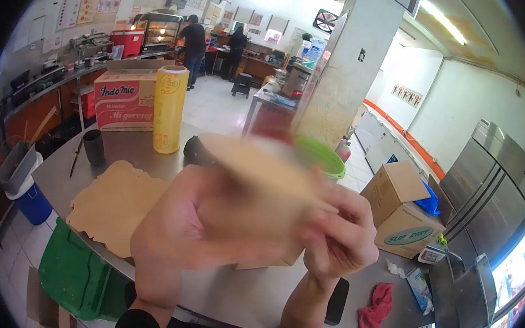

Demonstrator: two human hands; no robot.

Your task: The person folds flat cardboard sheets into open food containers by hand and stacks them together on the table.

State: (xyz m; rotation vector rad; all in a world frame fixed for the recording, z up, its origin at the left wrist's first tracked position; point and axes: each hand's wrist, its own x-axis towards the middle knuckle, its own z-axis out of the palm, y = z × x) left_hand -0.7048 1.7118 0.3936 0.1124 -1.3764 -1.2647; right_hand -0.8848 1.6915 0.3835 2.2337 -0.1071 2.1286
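Both my hands are raised over the steel table, holding a tan, paper-like piece (pixel 262 170) that is blurred by motion. My left hand (pixel 178 219) wraps round its left side and underside. The fingers of my right hand (pixel 340 229) pinch its right edge. On the table to the left lies a flat, ragged-edged tan sheet (pixel 117 205). Part of another tan piece (pixel 270 261) shows below my hands. What lies directly behind the held piece is hidden.
A yellow wrap roll (pixel 168 110) stands beside an Indomie box (pixel 124 99) and a dark cup (pixel 94 148). Behind my hands is a green basket (pixel 321 156). To the right are a cardboard box (pixel 403 212) and a red cloth (pixel 376 308). Two people stand far back.
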